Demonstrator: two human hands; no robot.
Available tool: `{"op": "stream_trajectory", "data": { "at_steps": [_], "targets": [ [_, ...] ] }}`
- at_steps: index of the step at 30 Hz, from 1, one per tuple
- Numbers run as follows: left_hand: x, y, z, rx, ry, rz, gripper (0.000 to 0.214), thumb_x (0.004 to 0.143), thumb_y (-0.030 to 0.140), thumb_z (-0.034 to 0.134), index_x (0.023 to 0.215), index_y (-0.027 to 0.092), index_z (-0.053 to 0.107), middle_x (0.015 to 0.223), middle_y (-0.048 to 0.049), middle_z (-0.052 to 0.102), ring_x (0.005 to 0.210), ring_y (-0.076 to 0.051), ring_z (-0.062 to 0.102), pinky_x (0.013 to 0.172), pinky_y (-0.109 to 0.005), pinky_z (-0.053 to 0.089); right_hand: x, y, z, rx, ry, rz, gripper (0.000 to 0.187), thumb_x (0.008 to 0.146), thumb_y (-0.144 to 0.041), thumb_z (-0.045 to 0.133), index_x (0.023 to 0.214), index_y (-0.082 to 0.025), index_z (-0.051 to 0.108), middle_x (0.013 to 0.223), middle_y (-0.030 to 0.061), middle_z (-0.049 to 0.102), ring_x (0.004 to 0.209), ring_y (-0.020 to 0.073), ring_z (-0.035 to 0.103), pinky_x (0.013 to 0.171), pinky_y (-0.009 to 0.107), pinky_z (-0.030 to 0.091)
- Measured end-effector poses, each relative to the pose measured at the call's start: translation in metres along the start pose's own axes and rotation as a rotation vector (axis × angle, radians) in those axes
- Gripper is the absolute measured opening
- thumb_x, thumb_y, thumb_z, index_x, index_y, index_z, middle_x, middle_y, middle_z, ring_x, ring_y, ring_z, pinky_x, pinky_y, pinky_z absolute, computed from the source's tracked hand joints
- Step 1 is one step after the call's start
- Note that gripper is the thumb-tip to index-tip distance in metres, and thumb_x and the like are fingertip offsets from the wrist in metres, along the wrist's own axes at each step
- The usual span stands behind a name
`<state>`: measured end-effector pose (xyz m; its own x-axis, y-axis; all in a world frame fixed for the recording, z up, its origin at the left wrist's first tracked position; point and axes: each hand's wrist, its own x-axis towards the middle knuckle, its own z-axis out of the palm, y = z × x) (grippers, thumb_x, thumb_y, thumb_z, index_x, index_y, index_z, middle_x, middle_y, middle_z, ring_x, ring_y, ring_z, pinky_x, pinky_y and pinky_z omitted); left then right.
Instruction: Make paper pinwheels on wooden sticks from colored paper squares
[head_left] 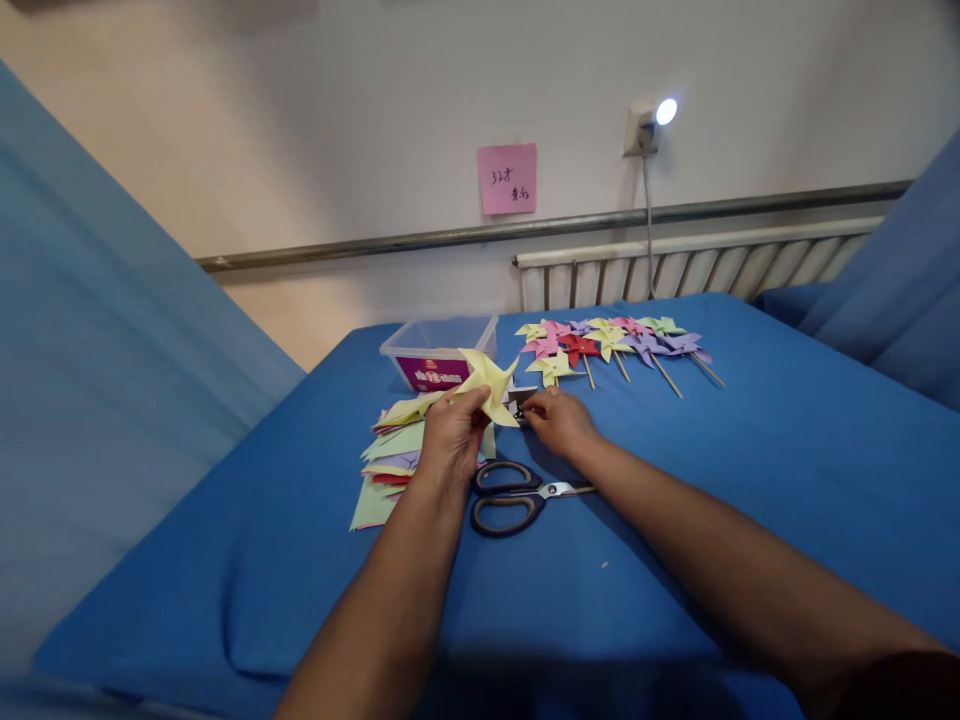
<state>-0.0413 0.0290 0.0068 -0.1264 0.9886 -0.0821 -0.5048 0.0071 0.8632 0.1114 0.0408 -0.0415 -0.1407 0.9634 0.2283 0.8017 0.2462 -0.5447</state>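
Observation:
My left hand (450, 440) pinches a folded yellow paper pinwheel (491, 384) and holds it up above the blue cloth. Just to the right, my right hand (562, 420) has its fingertips drawn together at a small open box (523, 396), with small dark bits at the fingers; what they grip is too small to make out. Scissors (517, 492) with dark handles lie in front of both hands, their blade tips partly hidden by my right forearm. Beneath and left of my left hand, stacked coloured paper sheets (394, 442) are partly covered.
Several finished pinwheels on sticks (615, 342) lie at the back right. A clear plastic tub (442, 335) with a purple label stands behind the paper. Blue cloth (787, 450) covers the table. A wall rail (420, 240) and a radiator (690, 270) are behind it.

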Motion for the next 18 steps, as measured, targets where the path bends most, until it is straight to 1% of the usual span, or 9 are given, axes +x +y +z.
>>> {"op": "stream_trajectory", "data": {
  "at_steps": [2,6,9,12,18],
  "targets": [
    [-0.001,0.001,0.001,-0.026,0.007,0.004,0.030,0.051,0.010,0.079,0.077,0.011,0.064,0.073,-0.0065,0.071,0.064,-0.018,0.066,0.069,-0.032,0.054,0.008,-0.009,-0.002,-0.135,-0.083,0.074,0.030,0.090,-0.027,0.047,0.102,-0.025,0.073,0.110,0.0083,0.070,0.099,0.0226,0.063,0.081,0.030,0.044],
    [-0.001,0.002,0.002,-0.029,0.003,-0.002,0.030,0.052,0.010,0.079,0.078,0.010,0.064,0.074,-0.0077,0.071,0.064,-0.018,0.066,0.068,-0.032,0.054,0.020,-0.017,-0.005,-0.183,-0.168,0.114,0.025,0.085,-0.028,0.054,0.098,-0.022,0.075,0.102,0.0105,0.073,0.091,0.0247,0.066,0.074,0.030,0.045],
    [-0.001,0.000,0.001,-0.003,-0.008,0.007,0.031,0.054,0.012,0.079,0.082,0.009,0.066,0.075,-0.0080,0.072,0.065,-0.019,0.067,0.067,-0.031,0.054,0.026,-0.019,-0.006,-0.212,-0.192,0.119,0.023,0.082,-0.028,0.060,0.097,-0.021,0.075,0.101,0.0123,0.074,0.091,0.0257,0.067,0.073,0.030,0.046],
    [0.000,-0.002,-0.002,0.016,-0.026,0.008,0.032,0.055,0.014,0.079,0.084,0.009,0.066,0.080,-0.0090,0.073,0.067,-0.018,0.067,0.068,-0.031,0.054,0.029,-0.021,-0.006,-0.239,-0.205,0.113,0.021,0.081,-0.025,0.061,0.095,-0.019,0.075,0.099,0.0142,0.074,0.091,0.0267,0.067,0.073,0.030,0.047],
    [0.001,-0.004,-0.001,0.021,-0.002,0.008,0.034,0.055,0.013,0.079,0.087,0.009,0.067,0.081,-0.0084,0.073,0.068,-0.018,0.067,0.068,-0.030,0.055,0.024,-0.021,-0.006,-0.249,-0.190,0.020,0.024,0.086,-0.022,0.053,0.100,-0.017,0.072,0.108,0.0155,0.071,0.099,0.0273,0.065,0.080,0.032,0.046]
  ]
}}
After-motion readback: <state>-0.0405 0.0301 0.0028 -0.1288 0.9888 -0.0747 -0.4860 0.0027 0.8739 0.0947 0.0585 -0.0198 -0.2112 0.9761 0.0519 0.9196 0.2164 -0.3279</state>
